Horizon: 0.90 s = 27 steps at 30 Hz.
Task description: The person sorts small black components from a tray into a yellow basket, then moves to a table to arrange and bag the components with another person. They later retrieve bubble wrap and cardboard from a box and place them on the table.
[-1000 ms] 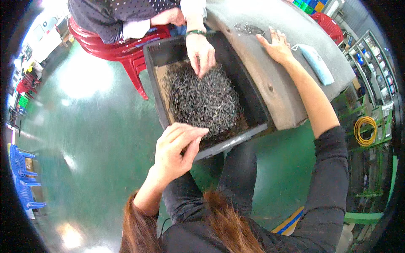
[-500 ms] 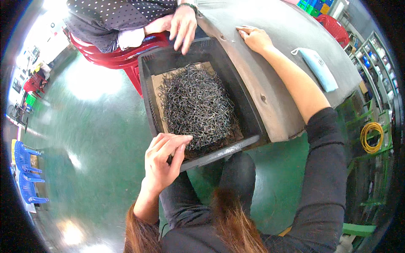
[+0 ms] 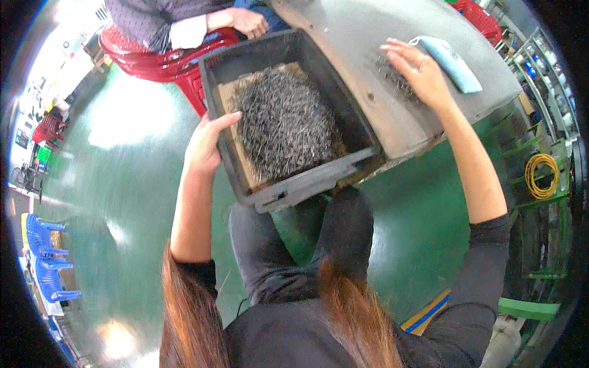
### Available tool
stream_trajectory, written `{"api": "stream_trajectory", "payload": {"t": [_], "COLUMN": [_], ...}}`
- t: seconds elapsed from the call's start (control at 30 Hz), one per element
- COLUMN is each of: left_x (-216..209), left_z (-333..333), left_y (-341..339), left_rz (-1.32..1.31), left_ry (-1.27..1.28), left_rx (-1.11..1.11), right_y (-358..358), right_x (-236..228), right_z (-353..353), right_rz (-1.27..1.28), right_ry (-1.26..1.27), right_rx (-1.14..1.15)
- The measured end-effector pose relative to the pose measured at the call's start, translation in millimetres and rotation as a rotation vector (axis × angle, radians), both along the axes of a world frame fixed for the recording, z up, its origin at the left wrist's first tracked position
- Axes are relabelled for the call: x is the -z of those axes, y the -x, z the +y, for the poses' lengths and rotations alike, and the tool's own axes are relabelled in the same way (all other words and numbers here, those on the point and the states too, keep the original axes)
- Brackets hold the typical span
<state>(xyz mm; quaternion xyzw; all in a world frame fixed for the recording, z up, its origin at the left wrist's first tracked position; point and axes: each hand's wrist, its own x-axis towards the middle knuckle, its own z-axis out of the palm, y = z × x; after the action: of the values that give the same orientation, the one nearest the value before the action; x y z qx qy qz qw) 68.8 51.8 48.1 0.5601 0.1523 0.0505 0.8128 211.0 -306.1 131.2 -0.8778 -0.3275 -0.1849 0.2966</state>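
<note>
A black plastic crate (image 3: 357, 126) holds a heap of small dark metal wire hooks (image 3: 285, 122) on a piece of brown cardboard (image 3: 227, 95). My left hand (image 3: 205, 142) grips the crate's left wall, its thumb over the rim and its other fingers hidden outside. On the grey table to the right, my right hand (image 3: 422, 76) is open with fingers stretched out over a small cluster of similar metal pieces (image 3: 396, 78). Whether its palm touches them I cannot tell. A light blue pouch-like item (image 3: 451, 64) with a white loop lies just beyond that hand.
Beyond the crate another person's hand (image 3: 248, 23) rests near their lap, beside stacked red plastic chairs (image 3: 138, 52). The grey table (image 3: 491, 109) has a worn front edge. My knees are below the crate; blue chairs (image 3: 52, 279) stand far left on the green floor.
My left hand has gone from over the heap to the crate's left wall. My right hand has come nearer, now over metal pieces on the table. The other person's hand has withdrawn from the crate.
</note>
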Motion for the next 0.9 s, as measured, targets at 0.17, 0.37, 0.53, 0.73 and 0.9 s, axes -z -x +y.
{"api": "stream_trajectory", "payload": {"t": [0.17, 0.37, 0.53, 0.73, 0.9], "left_x": [5.2, -2.4, -2.0, -50.2, -45.6], "left_z": [11.1, 4.7, 13.8, 22.5, 59.1], "left_y": [-18.3, -10.6, 17.9, 102.2, 142.6], "left_rz": [0.190, 0.024, 0.019, 0.124, 0.068], "left_ry": [-0.103, -0.174, -0.163, -0.034, 0.112], "left_rx": [-0.063, -0.135, -0.108, -0.190, -0.213], "right_y": [-5.5, -12.5, -46.1, -22.9, -13.3], "right_x": [10.3, 20.0, 40.7, 30.4, 45.3], "right_z": [1.7, -22.2, -48.9, 22.9, 93.7], "right_rz": [-0.031, -0.042, 0.102, -0.035, 0.116], "right_ry": [0.026, -0.023, 0.109, 0.518, 0.122], "right_rx": [0.124, 0.225, 0.298, 0.139, -0.002]}}
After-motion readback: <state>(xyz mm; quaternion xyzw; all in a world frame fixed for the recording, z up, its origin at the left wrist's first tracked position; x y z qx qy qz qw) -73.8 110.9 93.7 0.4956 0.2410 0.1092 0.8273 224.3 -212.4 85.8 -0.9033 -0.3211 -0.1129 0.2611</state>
